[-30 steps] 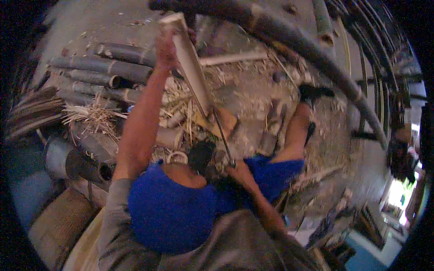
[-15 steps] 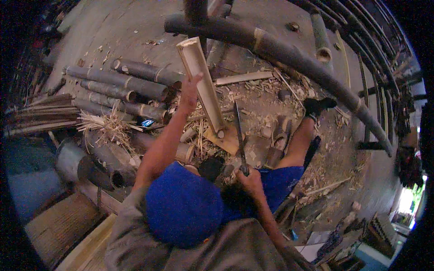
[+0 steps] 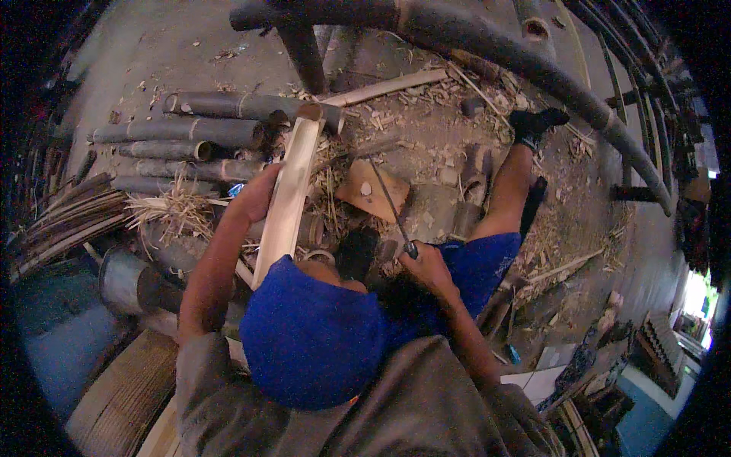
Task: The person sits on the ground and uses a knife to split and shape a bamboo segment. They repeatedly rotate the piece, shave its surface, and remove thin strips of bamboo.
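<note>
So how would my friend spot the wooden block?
Find the big blue shorts, then the right hand holding a long blade. Behind that blade, from this view, lies the wooden block: flat, orange-brown and much bigger than the scraps around it.

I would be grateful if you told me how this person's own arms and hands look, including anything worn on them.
The sleeves are plain grey-brown cloth and short, ending around the elbows, with no markings that I can make out. Below them the forearms are bare. The left hand and right hand show no gloves, and no watch or bracelet is visible.
</note>
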Action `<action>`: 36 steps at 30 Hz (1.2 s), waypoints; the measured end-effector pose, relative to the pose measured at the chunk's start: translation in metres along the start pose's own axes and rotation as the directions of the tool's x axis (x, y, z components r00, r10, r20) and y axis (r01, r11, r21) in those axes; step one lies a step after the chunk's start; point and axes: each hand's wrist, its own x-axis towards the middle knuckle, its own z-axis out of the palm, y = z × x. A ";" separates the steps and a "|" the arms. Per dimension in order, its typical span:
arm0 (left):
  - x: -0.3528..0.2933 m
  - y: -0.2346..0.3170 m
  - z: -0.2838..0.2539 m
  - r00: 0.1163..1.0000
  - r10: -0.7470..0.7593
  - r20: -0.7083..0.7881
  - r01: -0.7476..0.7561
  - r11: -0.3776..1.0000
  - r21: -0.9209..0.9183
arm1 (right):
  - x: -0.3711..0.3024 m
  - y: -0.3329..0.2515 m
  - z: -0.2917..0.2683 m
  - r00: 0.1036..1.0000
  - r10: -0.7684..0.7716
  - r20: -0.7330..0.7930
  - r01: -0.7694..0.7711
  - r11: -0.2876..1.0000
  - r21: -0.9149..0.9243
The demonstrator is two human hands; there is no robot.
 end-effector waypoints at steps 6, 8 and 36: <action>-0.052 -0.004 -0.006 0.942 0.335 0.017 -0.268 0.784 -0.560 | -0.013 -0.023 -0.016 0.967 -0.004 0.253 -0.017 0.996 0.083; -0.052 -0.001 -0.007 0.887 0.456 -0.070 -0.384 0.647 -0.659 | -0.011 0.031 0.008 0.993 0.069 0.098 -0.079 0.992 0.098; 0.049 0.075 0.119 0.206 0.832 -0.516 -0.918 0.347 0.194 | -0.026 0.004 0.017 0.994 0.049 -0.101 -0.056 0.997 -0.061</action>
